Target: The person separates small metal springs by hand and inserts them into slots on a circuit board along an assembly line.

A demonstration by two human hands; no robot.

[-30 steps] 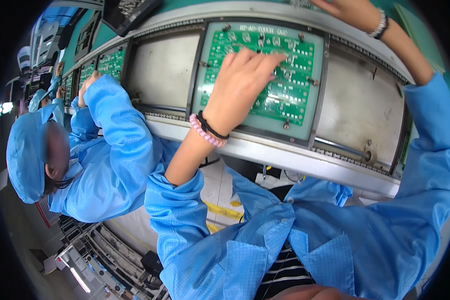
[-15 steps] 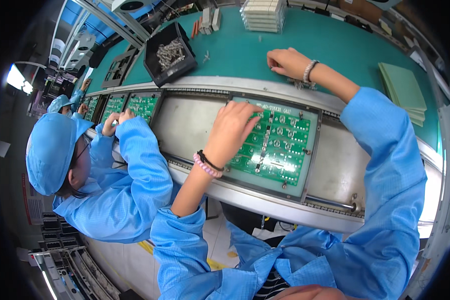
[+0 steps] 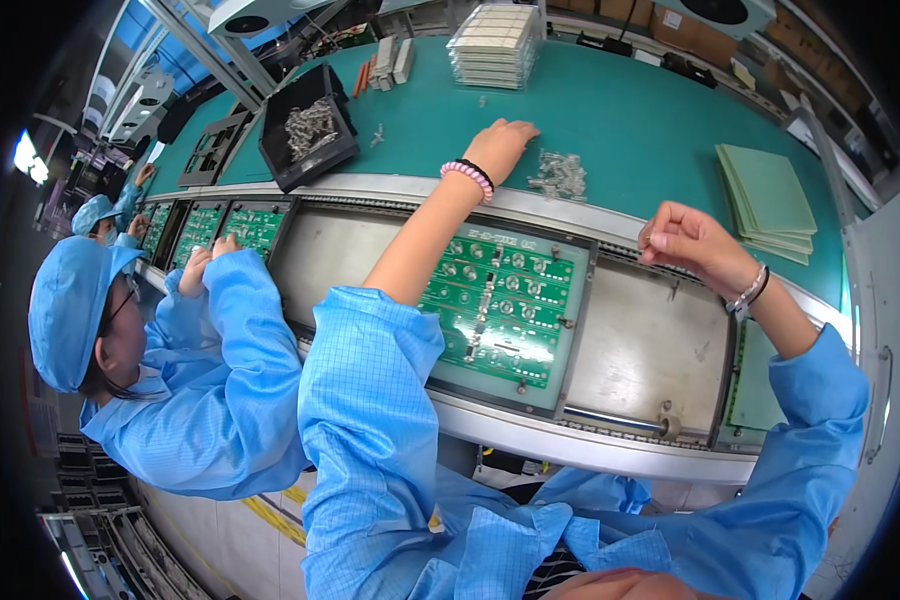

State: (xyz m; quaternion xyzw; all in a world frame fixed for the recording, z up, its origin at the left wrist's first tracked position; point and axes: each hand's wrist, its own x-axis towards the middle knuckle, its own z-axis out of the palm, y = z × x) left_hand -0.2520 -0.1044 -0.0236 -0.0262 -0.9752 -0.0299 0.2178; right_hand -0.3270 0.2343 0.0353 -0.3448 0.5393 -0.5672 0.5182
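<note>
My left hand (image 3: 500, 150) reaches over the green mat, just left of a loose pile of small clear-and-metal parts (image 3: 560, 176). Its fingers stretch to the right with the tips partly hidden; nothing shows in them. Above the conveyor's right part, my right hand (image 3: 698, 245) has its fingers curled into a pinch, and whatever they hold is too small to name. Between my arms lies a green circuit board (image 3: 515, 325) with rows of small round parts, set in a dark-edged carrier (image 3: 575, 330). My left forearm covers the board's upper left corner.
A black bin (image 3: 330, 165) of small metal parts sits at the mat's back left. Stacked pale trays (image 3: 492, 50) stand at the back, green sheets (image 3: 770, 200) at right. On my left a co-worker in blue (image 3: 190, 390) handles another board. The conveyor rail (image 3: 370, 190) borders the mat.
My left hand has left the board and moved up onto the mat beside the pile. My right hand has come back from the pile toward me, over the conveyor. The view has shifted slightly.
</note>
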